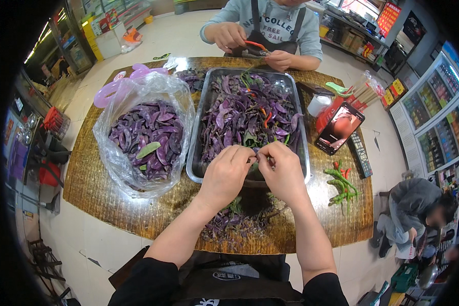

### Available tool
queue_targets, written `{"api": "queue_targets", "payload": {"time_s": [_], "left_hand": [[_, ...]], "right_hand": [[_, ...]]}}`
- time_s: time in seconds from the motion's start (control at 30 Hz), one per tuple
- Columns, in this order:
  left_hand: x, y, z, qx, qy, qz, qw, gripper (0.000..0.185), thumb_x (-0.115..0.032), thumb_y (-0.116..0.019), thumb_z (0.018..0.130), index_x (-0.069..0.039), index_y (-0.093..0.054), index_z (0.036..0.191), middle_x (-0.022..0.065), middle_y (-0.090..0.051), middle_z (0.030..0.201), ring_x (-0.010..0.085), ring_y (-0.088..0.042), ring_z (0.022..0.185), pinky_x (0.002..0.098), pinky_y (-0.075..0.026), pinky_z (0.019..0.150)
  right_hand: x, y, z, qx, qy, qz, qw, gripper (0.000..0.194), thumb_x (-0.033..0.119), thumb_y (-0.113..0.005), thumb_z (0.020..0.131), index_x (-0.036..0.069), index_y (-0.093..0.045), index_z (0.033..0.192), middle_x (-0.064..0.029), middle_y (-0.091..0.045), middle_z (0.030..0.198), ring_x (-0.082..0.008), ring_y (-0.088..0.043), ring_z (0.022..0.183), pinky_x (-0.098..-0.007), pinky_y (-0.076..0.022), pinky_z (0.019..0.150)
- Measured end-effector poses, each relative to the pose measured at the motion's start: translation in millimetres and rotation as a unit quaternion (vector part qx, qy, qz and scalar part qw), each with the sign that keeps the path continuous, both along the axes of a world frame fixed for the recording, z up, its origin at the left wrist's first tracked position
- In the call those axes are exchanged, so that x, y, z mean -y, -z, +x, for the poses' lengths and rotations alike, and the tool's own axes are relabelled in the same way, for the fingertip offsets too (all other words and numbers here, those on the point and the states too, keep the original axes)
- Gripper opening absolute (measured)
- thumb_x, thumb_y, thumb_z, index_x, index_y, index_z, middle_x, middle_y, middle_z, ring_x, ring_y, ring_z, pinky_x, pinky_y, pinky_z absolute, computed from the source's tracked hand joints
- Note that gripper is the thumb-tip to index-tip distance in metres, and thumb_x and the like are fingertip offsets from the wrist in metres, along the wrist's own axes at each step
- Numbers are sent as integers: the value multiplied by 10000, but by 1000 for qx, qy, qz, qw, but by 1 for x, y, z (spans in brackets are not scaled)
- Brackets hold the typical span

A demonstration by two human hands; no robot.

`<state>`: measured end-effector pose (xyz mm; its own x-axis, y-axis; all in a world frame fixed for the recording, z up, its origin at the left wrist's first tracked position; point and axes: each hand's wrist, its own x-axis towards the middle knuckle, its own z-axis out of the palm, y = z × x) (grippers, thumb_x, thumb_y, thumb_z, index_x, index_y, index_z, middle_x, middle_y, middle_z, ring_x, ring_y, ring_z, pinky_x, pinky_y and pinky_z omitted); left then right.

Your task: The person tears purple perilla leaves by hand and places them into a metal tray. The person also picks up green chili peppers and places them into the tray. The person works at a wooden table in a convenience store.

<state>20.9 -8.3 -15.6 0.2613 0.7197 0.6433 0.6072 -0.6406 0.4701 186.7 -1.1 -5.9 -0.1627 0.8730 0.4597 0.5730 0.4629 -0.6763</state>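
Observation:
My left hand (229, 172) and my right hand (281, 168) meet over the near edge of a metal tray (193, 153). Their fingertips pinch a small dark purple bean pod (255, 150), mostly hidden by the fingers. Purple bean pods (223, 114) fill the tray, with red and green chili peppers and leaves among them. To the left, a clear plastic bag (137, 187) stands open, holding purple pods (162, 130) and a green one. Trimmings (237, 225) lie on the wooden table under my wrists.
Across the table (111, 202), a person holds a red chili pepper (256, 45). At right are a phone (339, 128), a remote control (360, 155), chili peppers (342, 183), a white cup (318, 106) and wrapped chopsticks (367, 93). Purple balloons (107, 93) lie behind the bag. Another person sits far right.

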Motion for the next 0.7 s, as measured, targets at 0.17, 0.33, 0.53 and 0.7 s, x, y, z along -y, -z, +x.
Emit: {"api": "queue_targets", "payload": {"time_s": [0.17, 0.33, 0.53, 0.7], "left_hand": [[-1, -2, 0, 58, 25, -13, 998, 149, 4, -674, 864, 3, -610, 999, 141, -627, 901, 334, -633, 850, 404, -517, 750], [5, -7, 7, 185, 21, -79, 979, 102, 7, -680, 888, 8, -625, 973, 104, -631, 859, 237, -605, 757, 318, -476, 682], [1, -6, 2, 487, 84, -355, 794, 63, -79, -592, 1003, -48, -557, 1046, 50, -641, 931, 45, -442, 655, 206, -367, 602], [-10, -3, -10, 665, 156, -408, 605, 49, -77, -538, 1030, -80, -505, 1066, 80, -620, 1010, 32, -378, 628, 210, -324, 579]], "right_hand": [[3, -5, -4, -128, 3, -109, 986, 25, 19, -636, 904, -1, -624, 895, -61, -594, 809, -133, -567, 760, -278, -464, 682], [-3, 11, 1, -496, -118, -312, 801, 29, 67, -622, 952, 47, -631, 934, 10, -597, 833, -74, -490, 719, -233, -411, 687], [-1, 6, 1, -557, -164, -349, 735, 30, 71, -622, 956, 58, -631, 931, -2, -620, 855, -63, -475, 704, -230, -398, 678], [1, -13, 19, -396, -178, -391, 812, 44, 33, -594, 931, 46, -602, 972, -41, -644, 906, -64, -488, 701, -224, -406, 647]]}}
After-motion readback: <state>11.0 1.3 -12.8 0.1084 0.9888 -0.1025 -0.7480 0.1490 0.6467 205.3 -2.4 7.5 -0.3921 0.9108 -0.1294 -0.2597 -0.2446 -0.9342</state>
